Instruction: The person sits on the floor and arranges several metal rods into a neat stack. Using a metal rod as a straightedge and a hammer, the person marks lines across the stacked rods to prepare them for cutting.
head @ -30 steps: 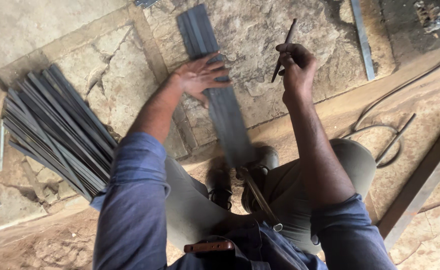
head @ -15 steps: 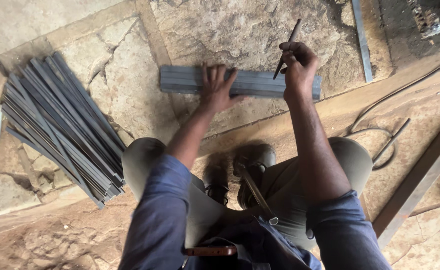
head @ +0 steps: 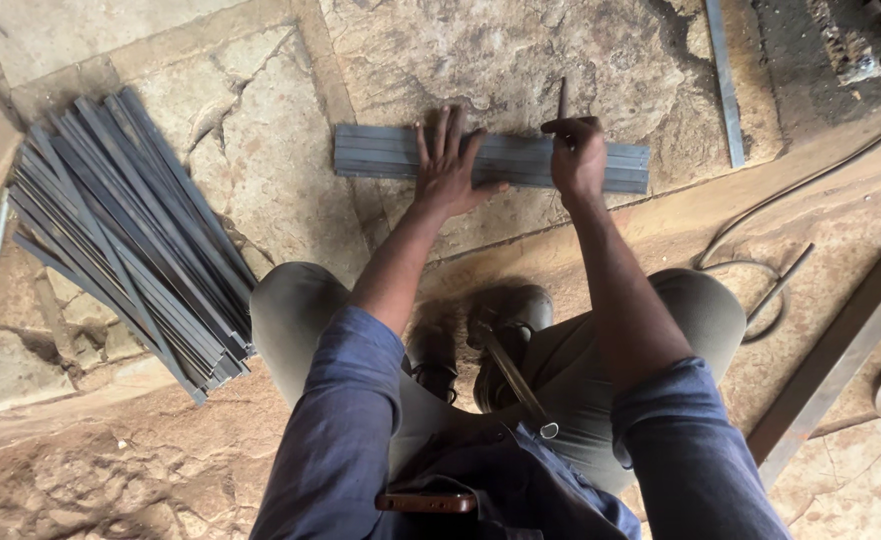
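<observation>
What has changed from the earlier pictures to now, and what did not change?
The small bundle of metal strips was turned from pointing away from the person to lying crosswise on the stone floor. The left hand now presses flat on it. The right hand came down to the bundle with its thin rod. The big pile of strips stayed in place.

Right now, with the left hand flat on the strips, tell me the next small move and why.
Probably lower the rod's tip onto the strips and draw it across. The left hand presses them flat on the stone floor; the right hand holds the rod upright at their far edge, contact unclear.
</observation>
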